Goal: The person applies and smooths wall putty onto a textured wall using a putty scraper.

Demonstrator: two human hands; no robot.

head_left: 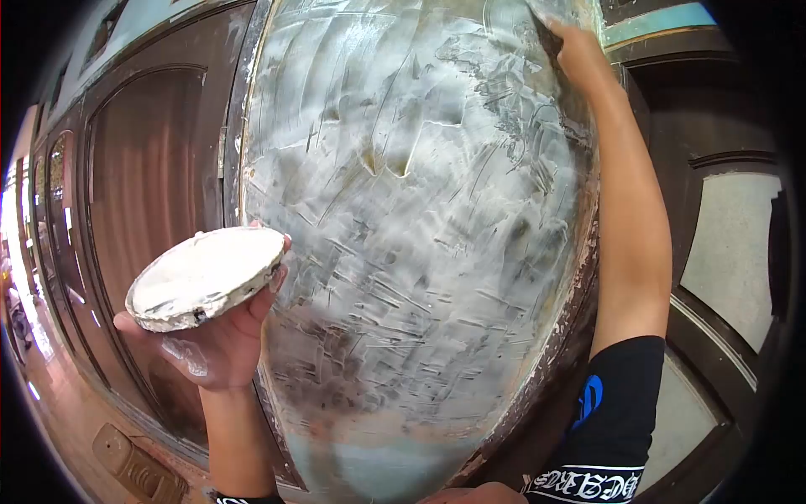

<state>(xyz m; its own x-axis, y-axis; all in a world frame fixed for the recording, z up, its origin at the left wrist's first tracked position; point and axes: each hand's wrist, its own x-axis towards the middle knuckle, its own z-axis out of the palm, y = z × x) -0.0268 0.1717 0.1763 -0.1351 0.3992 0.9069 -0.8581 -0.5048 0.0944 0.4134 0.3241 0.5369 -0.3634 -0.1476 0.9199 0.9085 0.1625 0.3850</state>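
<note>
My left hand [222,349] holds up a round disc of white paste [210,273] from below, its fingers around the rim and some white smears on the palm. At the upper right, my right hand [575,55] grips a dark, thin-edged scraper [546,35] against the top right part of the wall panel [403,227]. Streaks and ridges of whitish paste cover most of that panel, with darker patches in its lower half and a bare pale green strip at the bottom.
Brown wooden shutters [143,168] stand to the left, and a dark door with pale panels [730,252] is at the right. A brown moulded object [134,462] lies on the floor at the lower left.
</note>
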